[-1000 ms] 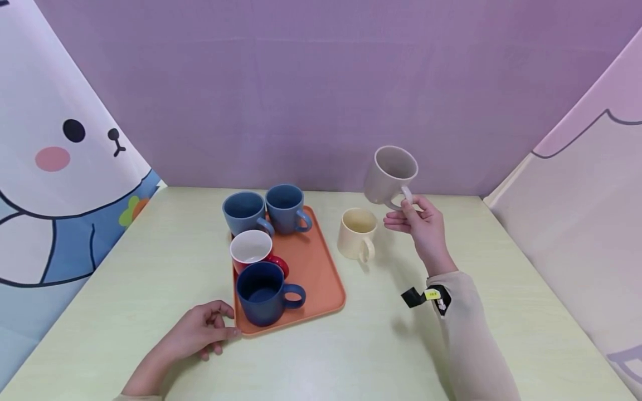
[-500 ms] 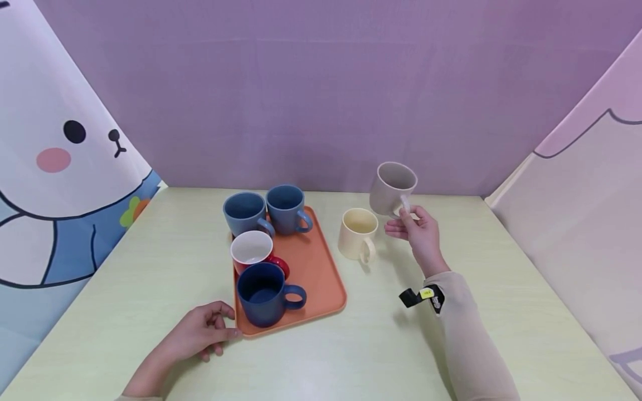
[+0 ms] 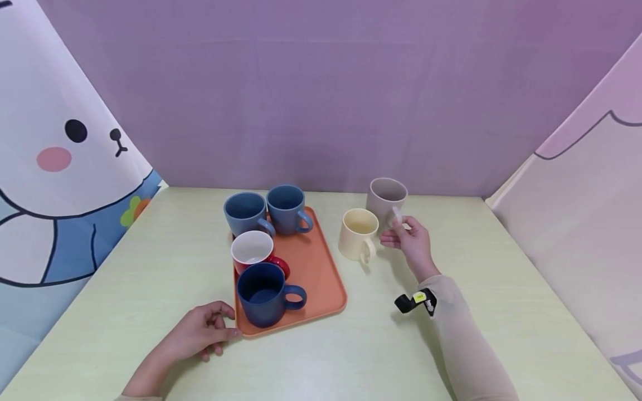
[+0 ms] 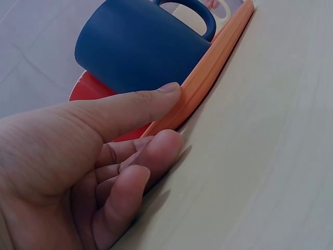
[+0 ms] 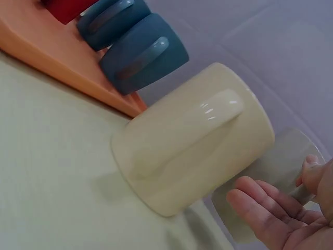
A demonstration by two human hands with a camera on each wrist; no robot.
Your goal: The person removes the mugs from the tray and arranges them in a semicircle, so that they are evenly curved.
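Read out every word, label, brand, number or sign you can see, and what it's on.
Readable text: none.
Yellow label on the black strap at the right sleeve: too small to read.
White marks beside it: too small and blurred.
Mugs and tray: no lettering shows.

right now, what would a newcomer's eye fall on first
Likely the orange tray left of centre, with a navy mug in front, a red mug behind it and two blue mugs at the back. Next, the grey mug held by the right hand, behind the cream mug right of the tray.
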